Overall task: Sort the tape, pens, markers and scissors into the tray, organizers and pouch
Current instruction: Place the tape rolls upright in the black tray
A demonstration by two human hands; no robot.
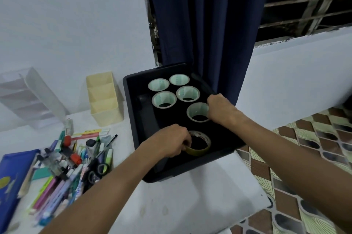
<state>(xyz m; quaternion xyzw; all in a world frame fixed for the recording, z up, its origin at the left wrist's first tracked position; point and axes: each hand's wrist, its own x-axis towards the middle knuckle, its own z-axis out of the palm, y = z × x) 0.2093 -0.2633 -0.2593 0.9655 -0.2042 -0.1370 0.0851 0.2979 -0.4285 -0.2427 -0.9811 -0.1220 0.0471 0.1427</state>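
Observation:
A black tray lies on the white table and holds several tape rolls standing flat. My left hand grips the left rim of a yellowish tape roll at the tray's near end. My right hand is closed on the right side of a pale green roll near the tray's right edge. Other pale rolls stand further back. Left of the tray lies a heap of pens and markers, with black scissors among them and a blue pouch at the far left.
A cream organizer with three compartments stands just left of the tray, and a clear organizer stands against the wall further left. A dark blue curtain hangs behind the tray. The table's right edge drops to a tiled floor.

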